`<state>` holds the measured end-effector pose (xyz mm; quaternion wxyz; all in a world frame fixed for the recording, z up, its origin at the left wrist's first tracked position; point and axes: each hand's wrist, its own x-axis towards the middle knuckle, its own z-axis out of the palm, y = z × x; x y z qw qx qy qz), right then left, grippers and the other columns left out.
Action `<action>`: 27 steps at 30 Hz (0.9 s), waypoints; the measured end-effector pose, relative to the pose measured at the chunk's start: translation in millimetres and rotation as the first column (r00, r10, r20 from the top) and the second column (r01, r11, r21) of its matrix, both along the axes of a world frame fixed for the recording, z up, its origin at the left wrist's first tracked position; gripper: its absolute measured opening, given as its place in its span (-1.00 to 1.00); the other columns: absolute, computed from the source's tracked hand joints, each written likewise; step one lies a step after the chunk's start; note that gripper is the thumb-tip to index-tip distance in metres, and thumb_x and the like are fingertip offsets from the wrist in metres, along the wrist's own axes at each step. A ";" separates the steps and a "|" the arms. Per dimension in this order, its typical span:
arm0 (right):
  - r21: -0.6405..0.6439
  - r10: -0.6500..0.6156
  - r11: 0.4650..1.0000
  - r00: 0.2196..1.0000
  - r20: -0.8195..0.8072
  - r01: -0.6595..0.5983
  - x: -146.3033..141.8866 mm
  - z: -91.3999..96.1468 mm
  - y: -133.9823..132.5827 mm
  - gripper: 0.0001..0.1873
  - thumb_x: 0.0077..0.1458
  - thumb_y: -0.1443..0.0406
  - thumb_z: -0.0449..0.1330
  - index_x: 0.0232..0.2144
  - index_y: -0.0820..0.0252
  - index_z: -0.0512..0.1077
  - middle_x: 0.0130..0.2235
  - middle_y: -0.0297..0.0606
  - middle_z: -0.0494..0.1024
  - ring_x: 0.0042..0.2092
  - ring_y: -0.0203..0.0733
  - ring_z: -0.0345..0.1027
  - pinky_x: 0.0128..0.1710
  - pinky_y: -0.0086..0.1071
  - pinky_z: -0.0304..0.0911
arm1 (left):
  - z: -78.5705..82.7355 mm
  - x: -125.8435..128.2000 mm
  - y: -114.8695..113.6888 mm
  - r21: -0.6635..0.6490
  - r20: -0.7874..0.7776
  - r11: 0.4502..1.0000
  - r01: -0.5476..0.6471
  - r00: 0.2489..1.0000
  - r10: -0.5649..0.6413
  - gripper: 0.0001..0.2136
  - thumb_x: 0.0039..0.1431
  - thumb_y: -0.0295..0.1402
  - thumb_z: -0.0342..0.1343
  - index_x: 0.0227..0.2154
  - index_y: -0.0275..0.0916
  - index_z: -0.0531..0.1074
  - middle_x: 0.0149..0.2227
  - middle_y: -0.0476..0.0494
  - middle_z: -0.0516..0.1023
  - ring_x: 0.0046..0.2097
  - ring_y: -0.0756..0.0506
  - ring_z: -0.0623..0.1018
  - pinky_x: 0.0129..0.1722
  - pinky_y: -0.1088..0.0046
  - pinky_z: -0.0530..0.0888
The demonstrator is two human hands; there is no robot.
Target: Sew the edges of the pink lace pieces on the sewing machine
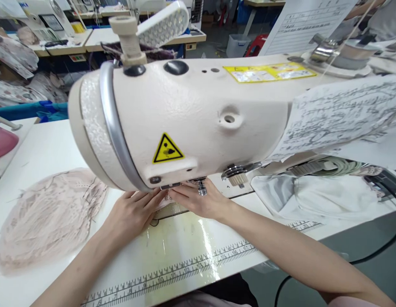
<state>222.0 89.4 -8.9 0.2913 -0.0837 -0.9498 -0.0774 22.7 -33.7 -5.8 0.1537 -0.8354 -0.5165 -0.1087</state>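
A cream sewing machine (191,115) fills the middle of the head view and hides its needle area. Below its head, my left hand (134,211) lies on a small piece of pale pink fabric (166,200), fingers stretched forward and tips hidden under the machine. From the other side, my right hand (199,198) reaches to the same fabric, its fingers close together and partly covered by the machine. The fingertips of both hands nearly meet. What the right fingers hold, if anything, cannot be made out.
Pale pink gathered fabric (53,213) lies left on the white table (121,273). White cloth (332,196) and a green coil (339,167) sit at the right. A printed ruler (185,273) runs along the front edge. Handwritten paper (342,115) hangs on the machine. A black cable (380,247) loops down right.
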 end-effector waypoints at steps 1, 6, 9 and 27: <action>0.047 -0.007 0.999 0.999 -0.035 0.008 -0.6 -0.1 -1.7 -0.75 0.12 0.55 0.08 -0.29 0.18 0.48 -0.27 -0.44 0.58 -0.36 -0.33 0.30 -0.52 -0.37 0.05 | -0.1 -1.5 -0.1 -0.001 0.011 1.000 0.000 1.000 0.000 -0.66 0.30 -0.46 -0.05 0.10 -0.36 0.35 0.00 -0.20 0.58 -0.08 -0.14 0.58 -0.07 0.25 0.41; 0.124 0.060 0.991 0.997 -0.051 -0.053 -5.5 -7.6 -4.8 -0.83 0.19 0.46 0.11 -0.27 0.16 0.47 -0.33 -0.39 0.54 -0.29 -0.35 0.31 -0.43 -0.43 0.17 | 1.2 -5.3 -0.2 -0.028 0.029 0.999 -0.023 0.999 0.024 -0.69 0.30 -0.45 -0.08 0.05 -0.37 0.40 -0.08 -0.19 0.62 -0.22 -0.12 0.60 -0.18 0.29 0.46; 0.093 0.102 0.991 0.994 -0.046 -0.097 -9.2 -12.3 -5.3 -0.83 0.22 0.45 0.10 -0.28 0.18 0.47 -0.34 -0.35 0.54 -0.24 -0.32 0.31 -0.31 -0.42 0.23 | 2.9 -5.5 0.3 -0.025 0.018 0.999 -0.023 1.000 0.024 -0.69 0.31 -0.47 -0.11 0.03 -0.40 0.40 -0.11 -0.19 0.63 -0.30 -0.10 0.59 -0.28 0.32 0.46; 0.147 -0.004 0.989 0.997 -0.073 0.014 -4.1 -7.1 -6.3 -0.87 0.14 0.45 0.13 -0.41 0.19 0.41 -0.34 -0.38 0.50 -0.38 -0.35 0.20 -0.53 -0.41 -0.02 | 4.6 11.7 0.4 0.037 -0.093 0.995 -0.093 0.991 0.096 -0.72 0.26 -0.45 0.00 -0.06 -0.48 0.46 -0.22 -0.24 0.63 -0.27 -0.18 0.57 -0.17 0.22 0.44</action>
